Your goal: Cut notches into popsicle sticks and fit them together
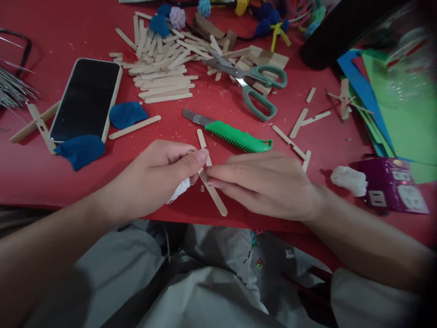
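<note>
Near the table's front edge, my left hand (167, 175) is closed, thumb on top, around a wooden craft stick (215, 198) that slants down to the right. My right hand (266, 184) has its fingers pressed together at the middle of that stick; whether they pinch the stick or a small piece is hidden. Another craft stick (202, 140) shows just beyond my left thumb. A crumpled white tissue (179, 190) pokes out under my left hand. Just past my hands lies a green utility knife (235, 136) with its blade out, pointing left.
Behind the knife are green-handled scissors (261, 98) and a heap of craft sticks (164, 77). A phone (87, 98) and blue felt pieces (126, 114) lie left. Notched sticks (290, 142), a purple tape dispenser (392, 184) and coloured paper (403, 114) lie right.
</note>
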Available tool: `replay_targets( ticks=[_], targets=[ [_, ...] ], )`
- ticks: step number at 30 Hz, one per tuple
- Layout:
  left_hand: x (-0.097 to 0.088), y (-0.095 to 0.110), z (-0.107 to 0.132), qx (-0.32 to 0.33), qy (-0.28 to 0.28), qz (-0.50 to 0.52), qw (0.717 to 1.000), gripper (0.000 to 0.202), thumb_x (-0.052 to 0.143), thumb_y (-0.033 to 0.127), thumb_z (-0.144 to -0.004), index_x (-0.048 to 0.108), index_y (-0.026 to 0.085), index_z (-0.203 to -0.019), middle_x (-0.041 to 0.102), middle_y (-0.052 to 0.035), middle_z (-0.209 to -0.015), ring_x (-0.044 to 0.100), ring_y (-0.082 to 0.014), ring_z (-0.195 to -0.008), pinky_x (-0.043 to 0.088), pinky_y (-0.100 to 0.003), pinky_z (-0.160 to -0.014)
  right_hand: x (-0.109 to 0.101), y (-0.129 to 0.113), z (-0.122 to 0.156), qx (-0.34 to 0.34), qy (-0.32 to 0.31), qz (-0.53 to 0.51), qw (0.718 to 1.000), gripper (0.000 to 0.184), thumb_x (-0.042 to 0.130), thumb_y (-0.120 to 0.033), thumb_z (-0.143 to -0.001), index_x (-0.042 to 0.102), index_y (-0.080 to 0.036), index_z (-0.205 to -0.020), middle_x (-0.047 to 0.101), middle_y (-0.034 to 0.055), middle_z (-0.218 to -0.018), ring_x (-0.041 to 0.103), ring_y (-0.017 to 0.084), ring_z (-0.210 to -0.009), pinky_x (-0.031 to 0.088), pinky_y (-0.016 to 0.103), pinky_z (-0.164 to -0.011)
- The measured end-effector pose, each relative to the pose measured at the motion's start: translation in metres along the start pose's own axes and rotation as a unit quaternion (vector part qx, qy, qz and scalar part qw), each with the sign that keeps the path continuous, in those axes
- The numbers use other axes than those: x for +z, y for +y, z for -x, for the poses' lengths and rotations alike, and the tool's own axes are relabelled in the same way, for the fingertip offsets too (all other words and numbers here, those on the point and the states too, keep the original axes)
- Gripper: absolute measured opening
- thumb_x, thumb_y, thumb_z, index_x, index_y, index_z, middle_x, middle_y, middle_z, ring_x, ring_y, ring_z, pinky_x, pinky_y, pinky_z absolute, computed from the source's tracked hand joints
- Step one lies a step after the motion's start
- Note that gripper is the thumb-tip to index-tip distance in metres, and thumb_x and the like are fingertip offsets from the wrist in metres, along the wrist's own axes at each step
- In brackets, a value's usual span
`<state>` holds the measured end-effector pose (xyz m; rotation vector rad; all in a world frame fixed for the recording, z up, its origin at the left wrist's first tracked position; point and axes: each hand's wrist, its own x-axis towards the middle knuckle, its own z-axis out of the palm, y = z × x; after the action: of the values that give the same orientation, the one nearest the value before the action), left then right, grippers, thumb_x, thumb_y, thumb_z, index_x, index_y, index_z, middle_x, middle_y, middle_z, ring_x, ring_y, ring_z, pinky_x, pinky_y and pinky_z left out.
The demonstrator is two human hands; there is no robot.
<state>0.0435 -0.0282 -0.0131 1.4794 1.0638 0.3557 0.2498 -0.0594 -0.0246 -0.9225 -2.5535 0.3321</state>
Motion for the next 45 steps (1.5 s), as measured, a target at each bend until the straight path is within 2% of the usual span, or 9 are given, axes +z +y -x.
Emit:
replay_targets(
  ticks=[6,11,19,24,30,35,39,45],
  targets=[
    [0.000,0.004,0.000,-0.009,-0.003,0.002,1.000,0.046,0.054,0.048,-0.087,0.044,0.018,-0.053,0.041,0.0046,-0.043,0.036,-0.0050,-0.038,0.026,-0.017,-0.034,-0.002,0.002,0.000,0.005,-0.019,-0.026,0.999,0.022,0.042,-0.027,-0.102,0.065,-0.027,-0.103,0.074,-0.0010,-0.082,0.068,0.013,-0.071,0.051,0.024,-0.067],
    [0.000,0.003,0.000,-0.015,-0.005,0.005,1.000,0.046,0.055,0.049,-0.087,0.045,0.018,-0.053,0.041,0.0046,-0.044,0.036,-0.0052,-0.038,0.026,-0.018,-0.035,0.000,0.003,0.000,-0.024,0.003,-0.007,1.000,0.020,0.044,-0.023,-0.101,0.064,-0.025,-0.104,0.073,-0.0010,-0.081,0.067,0.013,-0.069,0.050,0.025,-0.067],
    [-0.002,0.001,0.000,-0.007,-0.009,0.029,1.000,0.044,0.057,0.045,-0.088,0.046,0.018,-0.055,0.040,0.0064,-0.043,0.035,-0.0045,-0.037,0.028,-0.019,-0.037,0.004,-0.001,0.002,-0.028,0.026,0.025,0.999,0.022,0.047,-0.019,-0.099,0.062,-0.024,-0.083,0.069,-0.0017,-0.072,0.062,0.012,-0.064,0.045,0.025,-0.059],
    [-0.001,0.000,0.002,-0.008,-0.005,0.028,1.000,0.040,0.055,0.041,-0.089,0.049,0.018,-0.057,0.041,0.0067,-0.044,0.037,-0.0041,-0.037,0.027,-0.017,-0.036,0.006,-0.002,0.002,-0.028,0.010,0.008,1.000,0.024,0.047,-0.017,-0.099,0.060,-0.022,-0.080,0.069,-0.0030,-0.073,0.060,0.009,-0.064,0.044,0.022,-0.061],
    [0.000,0.000,0.004,-0.017,0.012,0.008,1.000,0.038,0.050,0.040,-0.091,0.052,0.018,-0.060,0.041,0.0071,-0.043,0.036,-0.0041,-0.037,0.028,-0.016,-0.037,0.009,-0.004,0.000,-0.014,0.014,0.063,0.998,0.020,0.047,-0.019,-0.099,0.059,-0.021,-0.083,0.067,-0.0060,-0.067,0.061,0.008,-0.062,0.044,0.021,-0.060],
    [0.000,0.001,0.003,-0.007,0.017,-0.005,1.000,0.038,0.049,0.038,-0.092,0.050,0.018,-0.059,0.041,0.0072,-0.043,0.037,-0.0044,-0.038,0.028,-0.017,-0.038,0.013,-0.007,0.002,-0.003,0.054,0.121,0.991,0.022,0.048,-0.019,-0.096,0.059,-0.021,-0.078,0.059,-0.0056,-0.058,0.056,0.009,-0.055,0.042,0.021,-0.056],
    [0.002,0.002,0.003,0.002,0.023,-0.015,1.000,0.040,0.047,0.036,-0.093,0.048,0.018,-0.058,0.041,0.0072,-0.042,0.037,-0.0046,-0.039,0.029,-0.017,-0.040,0.015,-0.011,0.001,0.008,0.079,0.131,0.988,0.021,0.051,-0.016,-0.091,0.059,-0.021,-0.073,0.059,-0.0046,-0.056,0.055,0.010,-0.052,0.042,0.023,-0.054],
    [0.005,0.003,0.002,0.032,0.037,-0.056,0.997,0.041,0.047,0.030,-0.093,0.046,0.017,-0.055,0.038,0.0072,-0.043,0.034,-0.0037,-0.041,0.026,-0.017,-0.040,0.016,-0.017,-0.001,0.018,0.081,0.142,0.986,0.026,0.045,-0.011,-0.088,0.059,-0.020,-0.067,0.058,-0.0032,-0.052,0.054,0.012,-0.049,0.039,0.028,-0.048]
  ],
)
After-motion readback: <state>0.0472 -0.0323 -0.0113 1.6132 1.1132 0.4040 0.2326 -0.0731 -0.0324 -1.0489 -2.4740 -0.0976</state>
